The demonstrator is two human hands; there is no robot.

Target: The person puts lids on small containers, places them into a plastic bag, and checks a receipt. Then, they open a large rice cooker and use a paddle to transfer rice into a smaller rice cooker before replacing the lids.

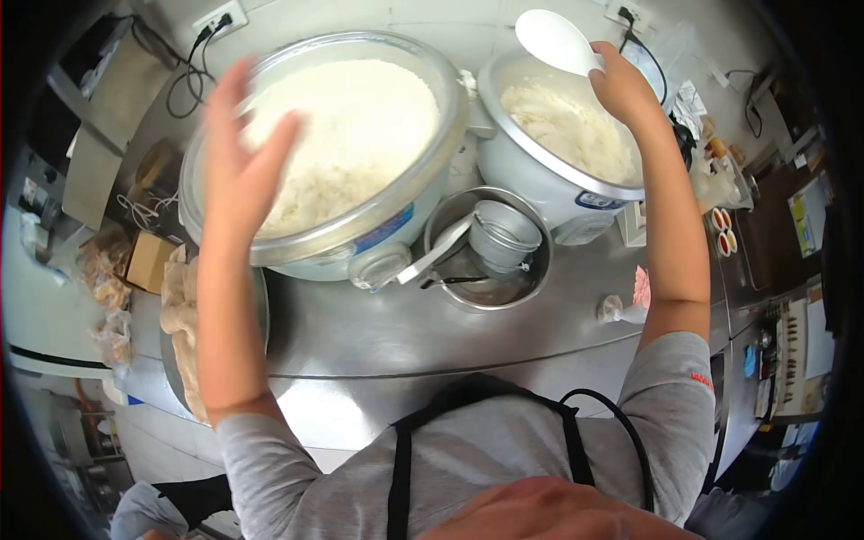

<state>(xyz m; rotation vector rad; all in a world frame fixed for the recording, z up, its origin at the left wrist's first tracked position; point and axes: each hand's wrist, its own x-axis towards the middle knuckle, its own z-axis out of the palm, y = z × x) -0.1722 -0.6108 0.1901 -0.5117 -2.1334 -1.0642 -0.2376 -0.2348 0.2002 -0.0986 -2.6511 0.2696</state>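
Observation:
My right hand (pixel 619 79) is closed on the handle of a white rice paddle (pixel 553 41), raised over the back edge of the right-hand cooker (pixel 549 184). White rice (pixel 571 126) fills part of that cooker. My left hand (pixel 241 148), blurred by motion, is raised with its fingers spread above the left rim of the larger cooker (pixel 441 108), and holds nothing. This larger cooker has white rice (pixel 360 108) in it, with a rougher patch near the front.
A steel bowl (pixel 537 290) with grey containers (pixel 504 236) and a white-handled utensil (pixel 436 252) sits between the cookers at the front. A cloth (pixel 178 315) lies on a round tray at left. Sauce cups (pixel 723 230) are at right; a person's sleeve (pixel 148 513) shows bottom left.

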